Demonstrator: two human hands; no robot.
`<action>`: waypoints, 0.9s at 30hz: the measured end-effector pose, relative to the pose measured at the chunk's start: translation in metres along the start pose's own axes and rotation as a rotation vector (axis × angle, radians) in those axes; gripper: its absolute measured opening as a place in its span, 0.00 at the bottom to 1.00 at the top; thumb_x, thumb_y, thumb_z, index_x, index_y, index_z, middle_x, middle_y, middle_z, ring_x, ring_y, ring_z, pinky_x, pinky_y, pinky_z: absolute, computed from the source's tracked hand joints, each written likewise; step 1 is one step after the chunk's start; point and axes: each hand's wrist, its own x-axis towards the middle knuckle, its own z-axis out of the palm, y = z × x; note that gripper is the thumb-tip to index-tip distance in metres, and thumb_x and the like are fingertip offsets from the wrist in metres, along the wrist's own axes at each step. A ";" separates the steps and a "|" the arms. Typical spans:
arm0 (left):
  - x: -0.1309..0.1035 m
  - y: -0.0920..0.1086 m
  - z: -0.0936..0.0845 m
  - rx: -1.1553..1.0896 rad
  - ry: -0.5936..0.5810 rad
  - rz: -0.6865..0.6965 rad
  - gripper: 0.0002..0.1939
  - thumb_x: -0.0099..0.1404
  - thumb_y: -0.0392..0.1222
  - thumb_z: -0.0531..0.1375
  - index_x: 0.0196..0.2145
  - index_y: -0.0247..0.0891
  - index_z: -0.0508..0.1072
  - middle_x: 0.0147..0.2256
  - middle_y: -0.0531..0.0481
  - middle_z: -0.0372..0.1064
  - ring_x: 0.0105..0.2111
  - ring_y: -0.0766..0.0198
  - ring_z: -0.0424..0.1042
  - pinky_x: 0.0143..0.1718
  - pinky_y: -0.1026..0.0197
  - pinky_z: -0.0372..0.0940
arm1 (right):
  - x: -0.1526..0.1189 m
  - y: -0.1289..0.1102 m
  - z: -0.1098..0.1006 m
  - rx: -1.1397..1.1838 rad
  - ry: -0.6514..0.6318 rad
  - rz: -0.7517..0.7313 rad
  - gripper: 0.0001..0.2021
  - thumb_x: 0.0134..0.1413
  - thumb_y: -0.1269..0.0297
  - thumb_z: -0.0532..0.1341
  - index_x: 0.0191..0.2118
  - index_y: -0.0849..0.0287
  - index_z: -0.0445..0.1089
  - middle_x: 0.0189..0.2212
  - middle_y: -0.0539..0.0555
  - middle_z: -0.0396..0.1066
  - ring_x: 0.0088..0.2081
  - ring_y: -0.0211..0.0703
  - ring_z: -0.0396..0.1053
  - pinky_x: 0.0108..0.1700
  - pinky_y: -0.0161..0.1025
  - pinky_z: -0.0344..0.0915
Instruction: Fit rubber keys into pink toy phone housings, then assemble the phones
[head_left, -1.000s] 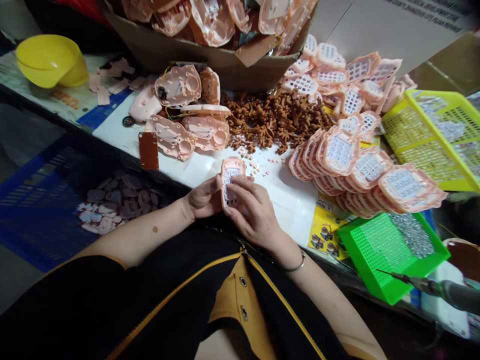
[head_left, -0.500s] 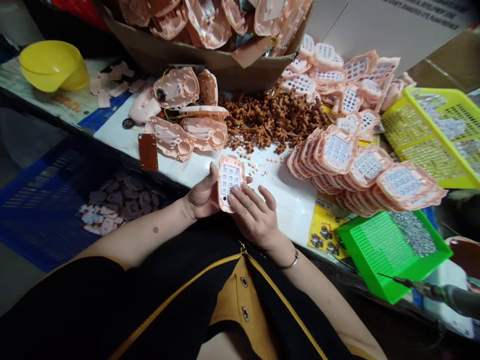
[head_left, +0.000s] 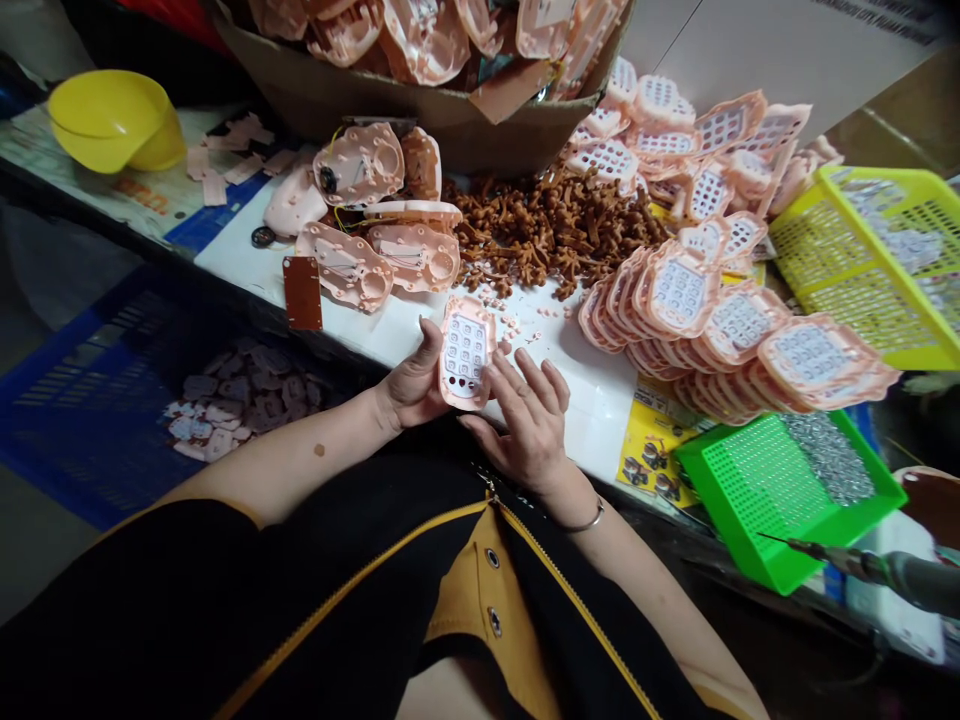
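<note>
At the front edge of the surface [head_left: 596,415], the left hand [head_left: 412,388] grips the pink shell [head_left: 466,345] by its left side; the right hand [head_left: 529,420], fingers loosely spread, is at its right side, contact hard to tell. Bare white room lies between the right hand and 3 shell stacks [head_left: 681,290]. Most left fingers are hidden behind the shell; the cardboard box [head_left: 420,110] is cut off above, the yellow basket [head_left: 862,270] at right.

The held casing [head_left: 466,345] looks smooth plastic; the yellow bowl [head_left: 112,115], glossy plastic; the box [head_left: 442,130], matt cardboard.
</note>
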 end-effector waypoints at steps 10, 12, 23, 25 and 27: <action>0.002 0.020 0.003 0.066 0.093 0.150 0.41 0.63 0.70 0.53 0.62 0.37 0.62 0.47 0.39 0.76 0.44 0.52 0.78 0.49 0.50 0.71 | 0.034 0.044 -0.008 0.102 -0.002 0.220 0.16 0.67 0.59 0.53 0.52 0.57 0.72 0.48 0.59 0.77 0.52 0.50 0.72 0.53 0.50 0.66; 0.005 0.027 0.001 0.090 0.115 0.205 0.42 0.63 0.70 0.52 0.63 0.36 0.61 0.46 0.39 0.76 0.41 0.54 0.79 0.48 0.50 0.72 | 0.047 0.061 -0.003 0.001 -0.084 0.349 0.14 0.66 0.61 0.53 0.44 0.58 0.76 0.40 0.59 0.78 0.42 0.49 0.73 0.47 0.48 0.66; 0.014 0.027 -0.015 0.153 0.022 0.212 0.44 0.52 0.69 0.65 0.58 0.37 0.67 0.49 0.38 0.76 0.44 0.51 0.78 0.48 0.53 0.73 | 0.067 0.073 0.029 0.010 -0.255 0.559 0.10 0.57 0.66 0.59 0.33 0.60 0.78 0.35 0.60 0.75 0.39 0.50 0.67 0.44 0.48 0.62; 0.014 0.028 -0.015 0.160 0.014 0.203 0.43 0.52 0.69 0.65 0.57 0.37 0.67 0.49 0.37 0.75 0.47 0.49 0.77 0.49 0.52 0.72 | 0.064 0.073 0.022 0.312 -0.146 0.757 0.10 0.54 0.59 0.62 0.34 0.59 0.78 0.31 0.56 0.75 0.35 0.46 0.69 0.40 0.45 0.64; 0.013 0.028 -0.014 0.177 0.023 0.201 0.43 0.53 0.68 0.65 0.57 0.36 0.68 0.50 0.36 0.75 0.49 0.48 0.76 0.51 0.50 0.72 | 0.061 0.072 0.015 0.646 -0.068 0.970 0.13 0.48 0.54 0.66 0.33 0.58 0.78 0.28 0.53 0.74 0.29 0.40 0.67 0.35 0.41 0.64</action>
